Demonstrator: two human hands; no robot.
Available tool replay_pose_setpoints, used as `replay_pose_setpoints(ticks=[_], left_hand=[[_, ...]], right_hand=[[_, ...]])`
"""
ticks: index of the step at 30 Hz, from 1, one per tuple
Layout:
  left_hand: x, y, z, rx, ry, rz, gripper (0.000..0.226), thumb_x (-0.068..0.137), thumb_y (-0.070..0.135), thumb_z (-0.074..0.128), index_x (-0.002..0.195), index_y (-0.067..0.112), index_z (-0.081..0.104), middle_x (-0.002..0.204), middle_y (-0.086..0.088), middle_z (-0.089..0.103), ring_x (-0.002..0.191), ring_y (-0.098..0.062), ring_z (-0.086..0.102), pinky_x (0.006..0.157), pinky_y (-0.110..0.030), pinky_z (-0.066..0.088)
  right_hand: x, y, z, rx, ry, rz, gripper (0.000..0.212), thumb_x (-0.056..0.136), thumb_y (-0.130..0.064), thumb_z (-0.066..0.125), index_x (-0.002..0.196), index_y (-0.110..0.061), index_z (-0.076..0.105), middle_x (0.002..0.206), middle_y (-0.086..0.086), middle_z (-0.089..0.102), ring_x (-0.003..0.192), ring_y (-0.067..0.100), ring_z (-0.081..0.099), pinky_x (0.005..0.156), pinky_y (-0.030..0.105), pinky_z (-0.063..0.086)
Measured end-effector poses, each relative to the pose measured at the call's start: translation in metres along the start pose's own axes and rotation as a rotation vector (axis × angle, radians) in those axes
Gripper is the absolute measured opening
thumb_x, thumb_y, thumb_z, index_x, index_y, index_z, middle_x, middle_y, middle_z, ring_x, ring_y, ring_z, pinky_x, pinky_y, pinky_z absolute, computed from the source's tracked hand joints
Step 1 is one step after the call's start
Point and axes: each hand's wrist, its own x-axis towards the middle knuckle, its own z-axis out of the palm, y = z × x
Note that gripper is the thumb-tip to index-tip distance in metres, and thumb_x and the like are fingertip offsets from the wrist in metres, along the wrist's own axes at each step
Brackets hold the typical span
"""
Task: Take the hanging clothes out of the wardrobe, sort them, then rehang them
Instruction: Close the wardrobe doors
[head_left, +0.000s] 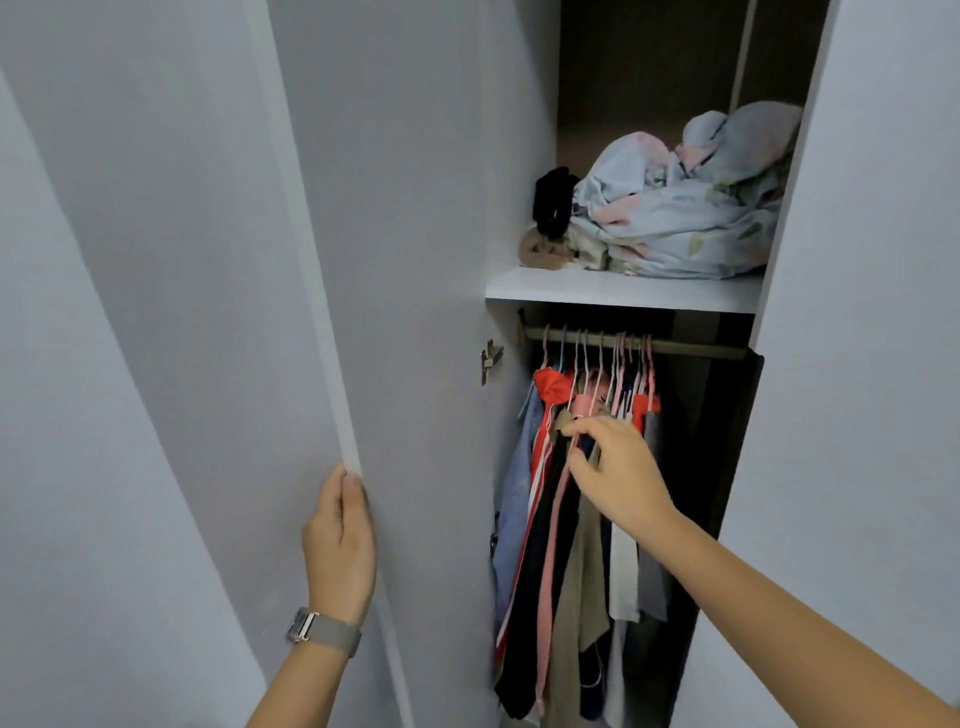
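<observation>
Judging from the full rail (691, 349), the task is at its first step: no garment is out yet; removal, sorting and rehanging all remain. Hanging clothes (563, 525) are bunched at the rail's left end inside the wardrobe, below the shelf (618, 291) carrying folded floral bedding (680, 208). Each garment hangs with its long axis vertical, hanger hooks up; the rail runs left to right. Right hand (618, 473) reaches among the hangers (597, 374), fingertips pinching one near the shoulders. Left hand (340, 545) grips the open door edge (343, 405), fingers wrapped round it.
</observation>
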Motion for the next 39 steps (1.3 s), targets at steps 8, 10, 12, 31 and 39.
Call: replay_pose_setpoints(ticks=[8, 10, 12, 31, 39], left_hand=[[-0.042, 0.013, 0.048, -0.153, -0.197, 0.056, 0.03, 0.096, 0.017, 0.051, 0.119, 0.031, 0.061, 0.101, 0.031, 0.066, 0.079, 0.005, 0.062, 0.073, -0.011, 0.05], [-0.047, 0.015, 0.069, -0.156, -0.288, 0.129, 0.03, 0.093, 0.028, 0.051, 0.116, 0.046, 0.056, 0.082, 0.034, 0.065, 0.065, 0.001, 0.053, 0.063, -0.019, 0.049], [-0.047, 0.015, 0.091, -0.085, -0.389, 0.229, 0.034, 0.091, 0.036, 0.048, 0.115, 0.06, 0.053, 0.073, 0.026, 0.061, 0.056, -0.004, 0.045, 0.051, -0.028, 0.048], [-0.028, 0.054, 0.307, 0.829, -0.6, 0.731, 0.113, 0.043, -0.016, 0.076, 0.142, 0.014, 0.03, 0.131, -0.027, 0.052, 0.107, -0.033, 0.064, 0.046, -0.024, 0.043], [-0.016, 0.061, 0.35, 0.964, -0.605, 0.797, 0.097, 0.043, -0.024, 0.066, 0.131, 0.015, 0.054, 0.124, -0.025, 0.059, 0.1, -0.033, 0.066, 0.036, -0.016, 0.019]], right_hand=[[0.006, 0.069, -0.086, -0.052, 0.426, 0.424, 0.053, 0.089, -0.025, 0.044, 0.138, -0.008, 0.039, 0.143, 0.014, 0.037, 0.134, 0.03, 0.029, 0.113, 0.037, 0.02], [0.005, 0.084, -0.097, -0.042, 0.338, 0.462, 0.05, 0.095, -0.02, 0.043, 0.143, -0.006, 0.034, 0.148, 0.014, 0.035, 0.138, 0.03, 0.027, 0.116, 0.04, 0.018], [0.0, 0.098, -0.102, -0.057, 0.249, 0.471, 0.049, 0.099, -0.02, 0.04, 0.145, -0.006, 0.031, 0.15, 0.013, 0.034, 0.139, 0.029, 0.028, 0.117, 0.041, 0.02], [-0.002, 0.216, -0.16, -0.751, -0.166, 0.344, 0.08, 0.089, -0.015, 0.049, 0.152, -0.017, -0.001, 0.16, 0.004, -0.009, 0.147, 0.028, -0.007, 0.117, 0.039, 0.023], [0.008, 0.216, -0.153, -0.794, -0.163, 0.407, 0.08, 0.089, -0.011, 0.045, 0.152, -0.021, -0.004, 0.16, -0.005, -0.009, 0.147, 0.021, -0.011, 0.065, 0.02, 0.046]])
